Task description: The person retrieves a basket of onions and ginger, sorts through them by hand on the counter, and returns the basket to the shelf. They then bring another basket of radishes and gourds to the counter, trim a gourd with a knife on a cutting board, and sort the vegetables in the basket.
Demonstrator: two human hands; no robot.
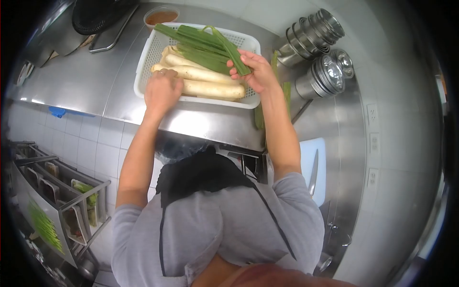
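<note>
Grey-sleeved arms reach from a dark apron out over a stainless worktop toward a white perforated basket. Pale daikon roots lie in it with long axes running side to side across the reach, green leaves slanting over them. The left hand, curled into a loose fist, rests on the near root's end at the basket's left edge. The right hand pinches the leaf ends between thumb and fingers at the basket's right edge, wrist bent. Stacked steel bowls stand to the right; a knife lies on a cutting board nearer the body, a sauce tub beyond.
</note>
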